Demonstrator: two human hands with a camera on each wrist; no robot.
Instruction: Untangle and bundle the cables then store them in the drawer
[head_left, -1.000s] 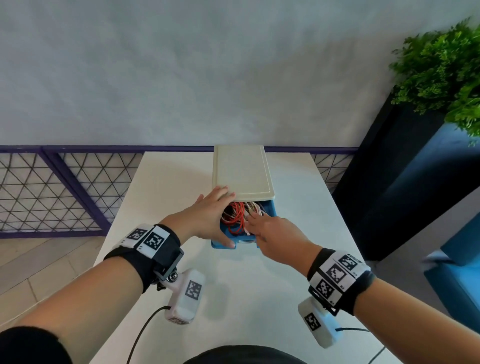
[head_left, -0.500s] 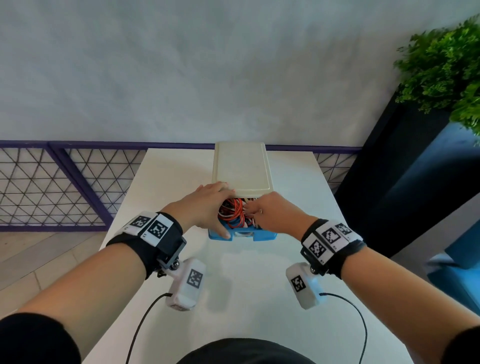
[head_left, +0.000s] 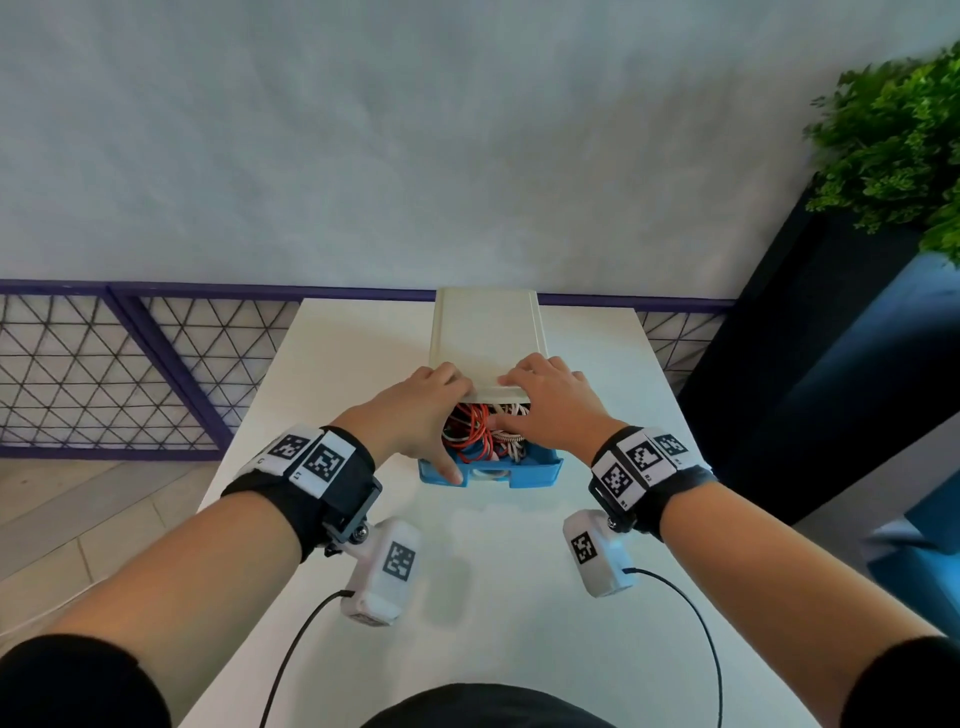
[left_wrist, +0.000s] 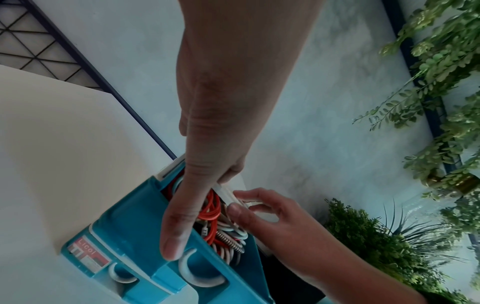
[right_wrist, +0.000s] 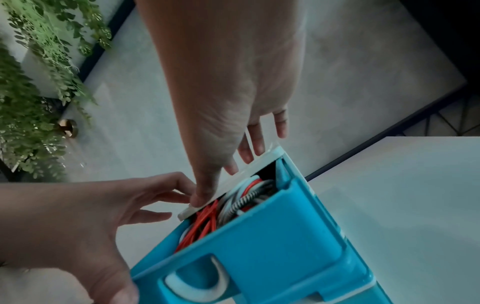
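Observation:
A cream drawer case (head_left: 485, 338) stands on the white table. Its blue drawer (head_left: 524, 470) is pulled partly out toward me. Red and white coiled cables (head_left: 475, 434) fill the drawer, seen closer in the wrist views as cables (left_wrist: 210, 214) and cables (right_wrist: 205, 224). My left hand (head_left: 434, 415) lays its fingers on the case top, with the thumb pressed on the drawer (left_wrist: 124, 230) front. My right hand (head_left: 543, 400) pinches the case's front lip (right_wrist: 249, 170), fingers on top and thumb at the edge.
The table (head_left: 519, 597) is narrow, with edges close on both sides of the case. A mesh railing (head_left: 104, 374) runs behind and to the left. A dark planter box (head_left: 779, 364) with a green plant (head_left: 893, 140) stands at the right.
My right hand has left the cables inside the drawer and moved up onto the case's front edge. My left hand has kept its place on the case and drawer front.

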